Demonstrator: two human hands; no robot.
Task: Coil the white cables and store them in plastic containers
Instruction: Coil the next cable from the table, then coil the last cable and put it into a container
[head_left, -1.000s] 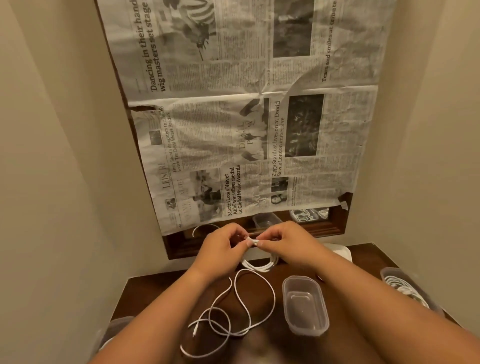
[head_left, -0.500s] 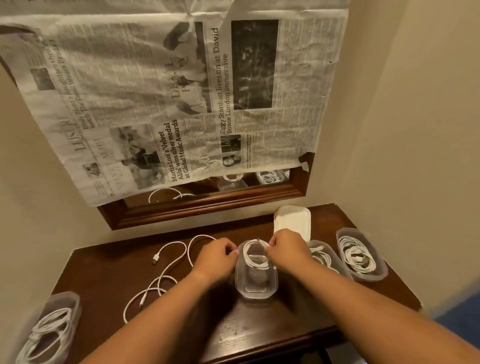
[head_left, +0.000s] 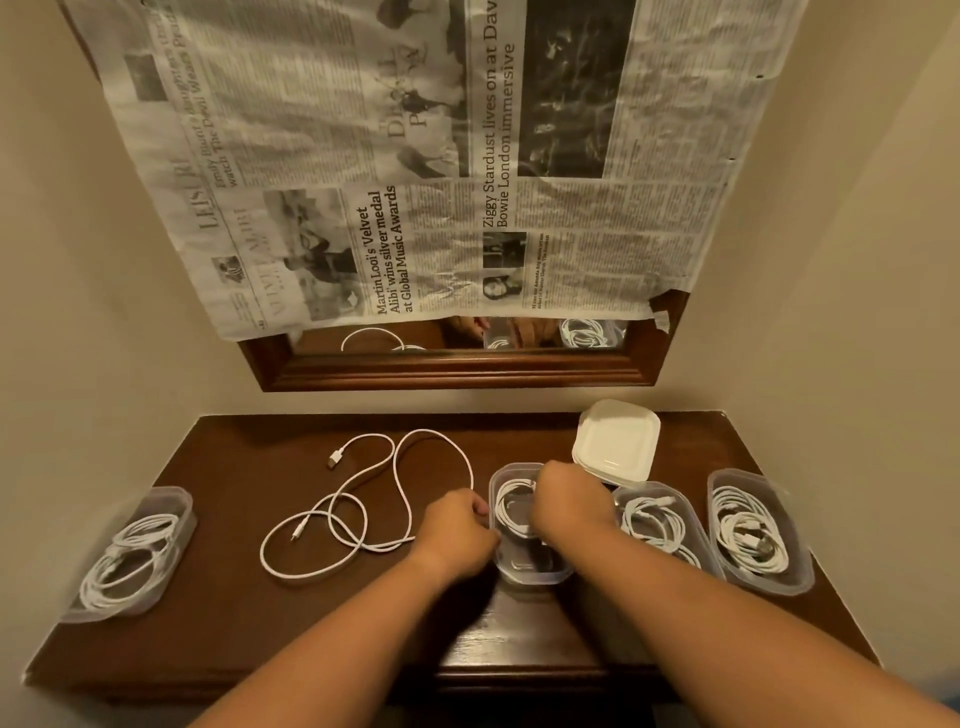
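A clear plastic container (head_left: 530, 574) stands on the dark wooden table (head_left: 234, 623) in front of me. A coiled white cable (head_left: 506, 512) lies inside it. My right hand (head_left: 569, 501) reaches down into the container, its curled fingers holding the coil. At the container's left rim, my left hand (head_left: 457, 527) grips the wall with curled fingers. To the left, a loose white cable (head_left: 363, 499) sprawls uncoiled on the table.
Two containers with coiled cables (head_left: 660, 522) (head_left: 753, 532) stand to the right, and a third (head_left: 130, 553) sits at the table's left end. A stack of white lids (head_left: 618, 441) lies behind my right hand. A newspaper-covered mirror (head_left: 457, 371) hangs on the wall behind.
The hands brought the finished coil down from in front of the mirror into the container. The left hand has shifted from the coil to the container's left rim.
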